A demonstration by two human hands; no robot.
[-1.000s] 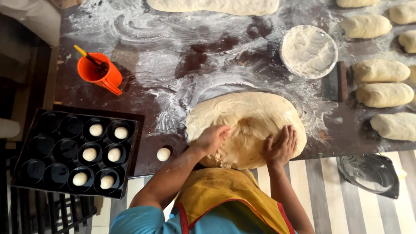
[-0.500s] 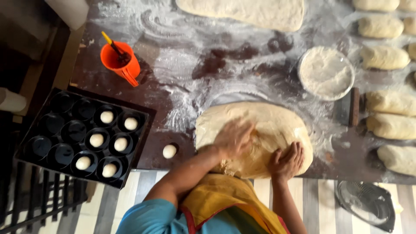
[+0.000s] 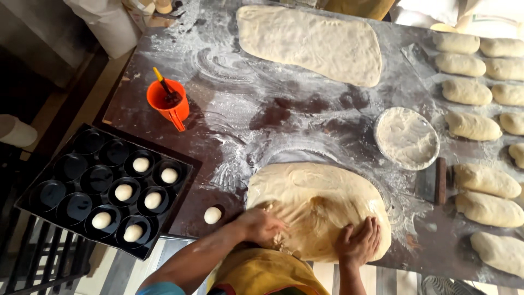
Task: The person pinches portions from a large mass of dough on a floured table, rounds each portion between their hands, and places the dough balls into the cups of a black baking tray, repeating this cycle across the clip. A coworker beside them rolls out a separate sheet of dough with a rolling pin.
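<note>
A large flattened slab of dough [image 3: 322, 202] lies on the floured dark table [image 3: 262, 114] near its front edge. My left hand [image 3: 262, 225] presses on the slab's near left edge, fingers curled into the dough. My right hand [image 3: 358, 244] lies flat with fingers spread on the slab's near right edge. A small dough ball [image 3: 213, 215] sits on the table just left of my left hand. A black muffin tray [image 3: 71, 175] at the left holds several dough balls in its cups.
An orange cup [image 3: 169, 104] with a brush stands at the left. A second flat dough sheet [image 3: 311, 41] lies at the back. A bowl of flour [image 3: 406, 137] and a bench scraper [image 3: 436, 180] sit right of centre. Several shaped dough loaves [image 3: 486, 180] line the right side.
The view has pulled back and tilted, showing more of the table. My left hand has slid from the middle of the slab to its near left edge. My right hand stays pressed on the near right edge.
</note>
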